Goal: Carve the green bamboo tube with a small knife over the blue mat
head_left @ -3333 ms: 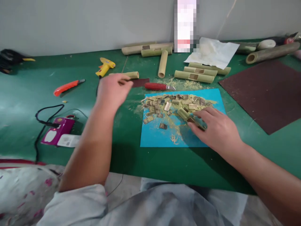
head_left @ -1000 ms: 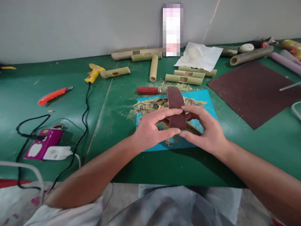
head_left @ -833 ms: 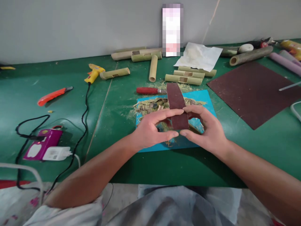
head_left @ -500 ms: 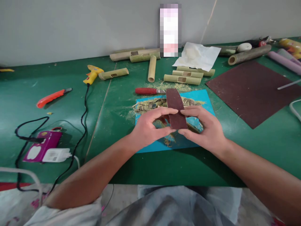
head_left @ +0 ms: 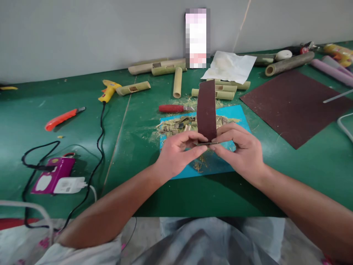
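Note:
Both hands pinch the near end of a dark brown strip of sandpaper (head_left: 206, 108), which stands up from my fingers. My left hand (head_left: 178, 151) grips its left side between thumb and index finger. My right hand (head_left: 239, 147) does the same on the right. The near end looks bent into a thin edge; whether anything lies inside the fold cannot be seen. Below the hands is a blue mat (head_left: 190, 173) strewn with bamboo chips (head_left: 176, 127) and shavings. A red-handled knife (head_left: 171, 108) lies just beyond the mat.
Cut bamboo tubes (head_left: 135, 88) lie toward the back, near a white paper (head_left: 230, 66). At right is a large sandpaper sheet (head_left: 295, 110). A yellow glue gun (head_left: 109, 90), an orange utility knife (head_left: 62, 118) and a purple power strip (head_left: 53, 175) with cables are at left.
The sandpaper strip has tipped upright, its far end rising higher. Its near end, flat toward me before, now shows edge-on between my fingers. Both hands keep their pinch.

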Action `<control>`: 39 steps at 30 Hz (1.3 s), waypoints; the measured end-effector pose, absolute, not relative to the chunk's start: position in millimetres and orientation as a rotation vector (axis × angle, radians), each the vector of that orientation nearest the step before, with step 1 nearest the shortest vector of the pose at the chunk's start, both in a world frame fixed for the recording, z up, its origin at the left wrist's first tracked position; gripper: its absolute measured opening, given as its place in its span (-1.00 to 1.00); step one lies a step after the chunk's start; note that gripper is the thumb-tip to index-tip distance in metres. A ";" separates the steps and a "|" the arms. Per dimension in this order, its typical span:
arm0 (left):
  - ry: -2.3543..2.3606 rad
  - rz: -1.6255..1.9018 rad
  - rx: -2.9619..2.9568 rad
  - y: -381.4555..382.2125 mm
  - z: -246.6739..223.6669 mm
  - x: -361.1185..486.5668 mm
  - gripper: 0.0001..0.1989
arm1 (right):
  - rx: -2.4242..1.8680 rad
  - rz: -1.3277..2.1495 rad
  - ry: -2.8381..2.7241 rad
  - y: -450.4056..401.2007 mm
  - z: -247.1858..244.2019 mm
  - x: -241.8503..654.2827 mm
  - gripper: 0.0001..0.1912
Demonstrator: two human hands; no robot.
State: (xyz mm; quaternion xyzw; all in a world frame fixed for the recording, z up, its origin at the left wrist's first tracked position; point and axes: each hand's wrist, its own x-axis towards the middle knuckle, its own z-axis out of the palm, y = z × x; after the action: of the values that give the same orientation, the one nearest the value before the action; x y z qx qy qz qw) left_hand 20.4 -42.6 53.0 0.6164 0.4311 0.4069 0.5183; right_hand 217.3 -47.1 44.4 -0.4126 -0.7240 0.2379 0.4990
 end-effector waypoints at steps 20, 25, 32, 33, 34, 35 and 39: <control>1.170 1.086 1.056 -42.3 46.4 29.0 -0.74 | -1.001 0.805 -1.658 -44.5 37.2 218.2 -0.91; 1.156 1.154 0.969 -40.5 43.5 29.2 -0.72 | -1.116 0.950 -1.487 -46.8 39.1 218.7 -0.81; 1.153 1.234 1.169 -45.0 48.6 31.5 -0.74 | -1.240 0.902 -1.601 -46.1 49.8 213.8 -0.68; 1.142 1.241 1.187 -45.4 49.1 31.8 -0.74 | -1.223 0.922 -1.601 -46.5 49.9 213.3 -0.69; 1.130 1.244 1.200 -45.6 49.3 31.9 -0.74 | -1.211 0.951 -1.592 -46.8 49.7 213.0 -0.70; 1.120 1.244 1.213 -45.6 49.1 32.0 -0.74 | -1.209 0.991 -1.572 -47.1 49.4 212.7 -0.72; 1.122 1.222 1.241 -45.7 47.4 32.2 -0.73 | -1.232 1.137 -1.506 -46.9 48.8 212.9 -0.73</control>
State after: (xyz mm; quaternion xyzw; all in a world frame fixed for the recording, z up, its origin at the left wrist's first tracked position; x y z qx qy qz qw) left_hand 32.2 -45.7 47.4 0.5155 0.4659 0.5074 0.5097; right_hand 212.9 -46.9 48.8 -0.4936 -0.6035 0.4556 0.4296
